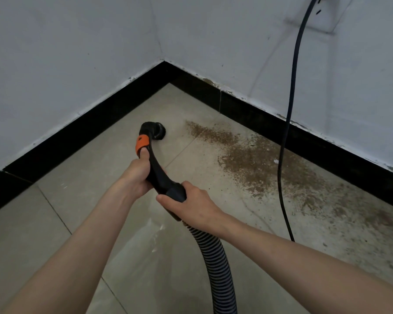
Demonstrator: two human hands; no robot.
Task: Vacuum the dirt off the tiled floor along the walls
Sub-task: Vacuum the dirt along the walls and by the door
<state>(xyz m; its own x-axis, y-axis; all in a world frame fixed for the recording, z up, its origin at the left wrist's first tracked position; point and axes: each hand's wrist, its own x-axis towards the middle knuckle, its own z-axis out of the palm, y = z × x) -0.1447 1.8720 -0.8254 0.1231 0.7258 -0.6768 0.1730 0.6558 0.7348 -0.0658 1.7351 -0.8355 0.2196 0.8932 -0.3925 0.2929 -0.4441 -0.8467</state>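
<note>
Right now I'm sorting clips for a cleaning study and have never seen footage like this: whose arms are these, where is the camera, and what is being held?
The camera sits on the person's head, looking down at their own arms. Both hands hold a black vacuum handle: the left hand nearer the orange band, the right hand where the ribbed hose joins. The round brush nozzle sits near the corner of the tiled floor. Brown dirt lies along the right-hand wall, and a dark power cord hangs down over it.
</note>
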